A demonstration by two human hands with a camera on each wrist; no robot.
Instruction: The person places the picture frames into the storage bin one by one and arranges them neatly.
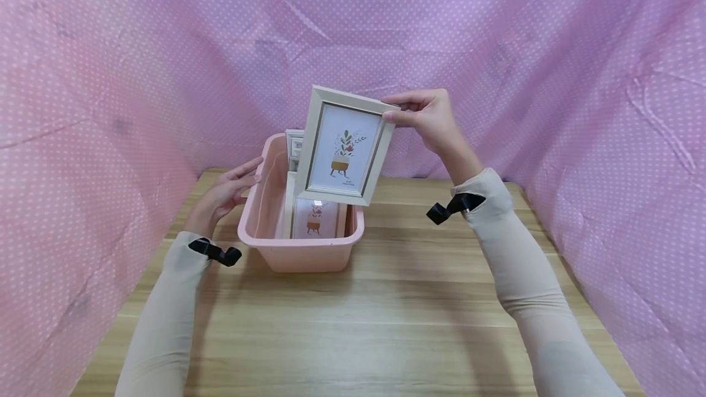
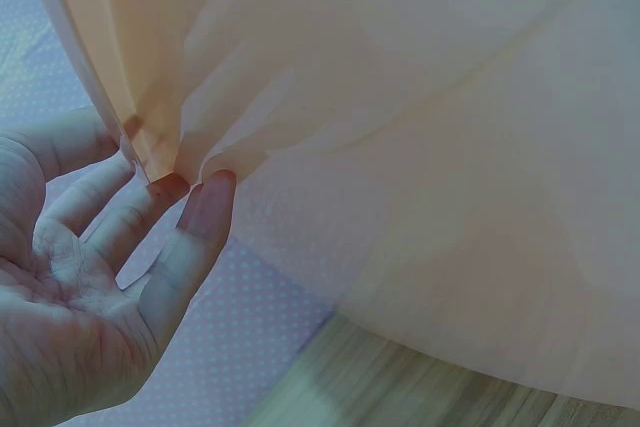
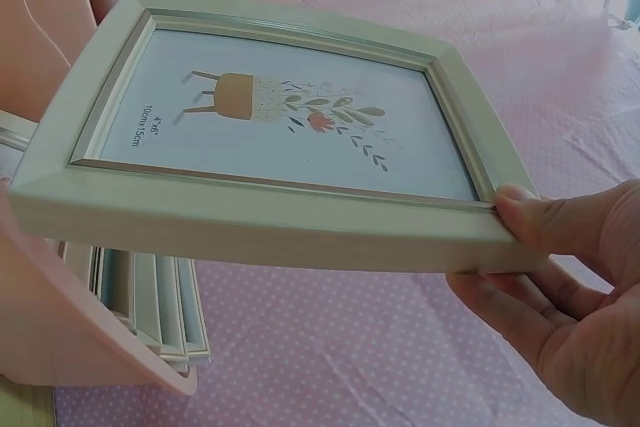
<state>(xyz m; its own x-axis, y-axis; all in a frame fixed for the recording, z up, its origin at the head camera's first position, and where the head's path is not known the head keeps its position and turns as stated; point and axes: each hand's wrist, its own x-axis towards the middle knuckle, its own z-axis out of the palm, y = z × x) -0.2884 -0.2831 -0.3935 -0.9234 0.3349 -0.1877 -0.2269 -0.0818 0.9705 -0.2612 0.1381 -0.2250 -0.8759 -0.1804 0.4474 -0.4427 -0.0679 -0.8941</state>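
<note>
My right hand [image 1: 432, 116] pinches a cream picture frame [image 1: 317, 139] by its upper right corner, thumb on the front and fingers behind. The frame is tilted and raised over the pink plastic bin [image 1: 300, 256], its print of a potted plant facing me. In the right wrist view the thumb [image 3: 535, 217] presses on the frame's border. My left hand [image 1: 223, 193] touches the bin's left side at the rim, and its fingers [image 2: 200, 227] look fairly straight against the wall in the left wrist view. Inside the bin stands another frame [image 1: 314, 219] with a similar print.
Several more white frames [image 3: 165, 307] stand stacked in the bin, partly hidden behind the raised one. The bin sits on a wood-grain table [image 1: 353, 336]. Pink dotted cloth [image 1: 353, 11] hangs behind and along both sides.
</note>
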